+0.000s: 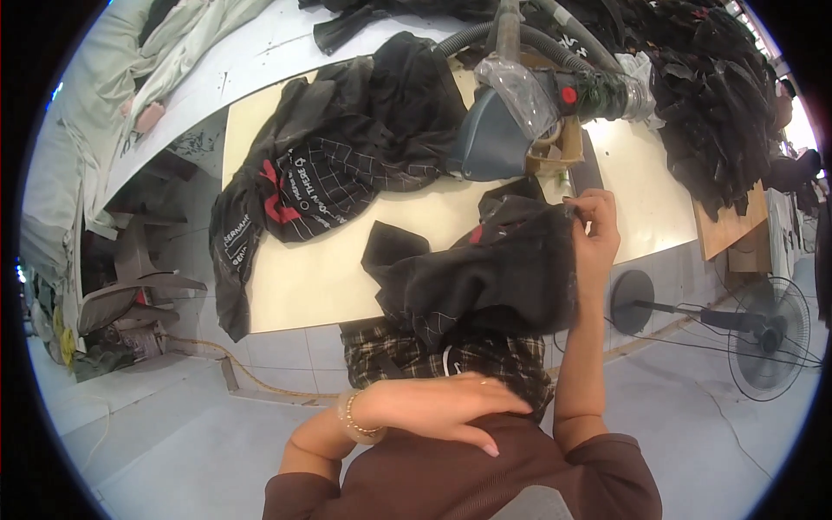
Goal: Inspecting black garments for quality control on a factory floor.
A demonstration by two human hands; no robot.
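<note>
1. The right hand (pixel 598 227) is up by the right side of the black cloth (pixel 485 277). Its thumb and fingers are pinched together on the cloth's edge.
2. The black cloth lies on the front edge of the table (pixel 303 277), around the middle. Part of it hangs over that edge, above the lap. It has thin white lines and a bit of red on it.
3. The left hand (pixel 433 406) is in front of the belly and holds nothing. Its fingers are stretched out, and the thumb is apart from them. I cannot tell if it touches the brown shirt (pixel 459 468).
4. A bracelet (pixel 349 416) goes around the left wrist.
5. Checked pants (pixel 364 351) show below the front edge of the table.
6. A big heap of dark clothes (pixel 364 104) lies along the left edge of the table. One part hangs down by the front left corner. It has white lines and red patches.
7. A blue-gray machine (pixel 490 147) stands behind the black cloth. Clear plastic (pixel 520 91) covers part of it, and a red button (pixel 568 94) is on its right part.
8. A black pile (pixel 706 121) sits by the right edge of the table.
9. A fan (pixel 767 338) is past the front right corner, lower than the table.
</note>
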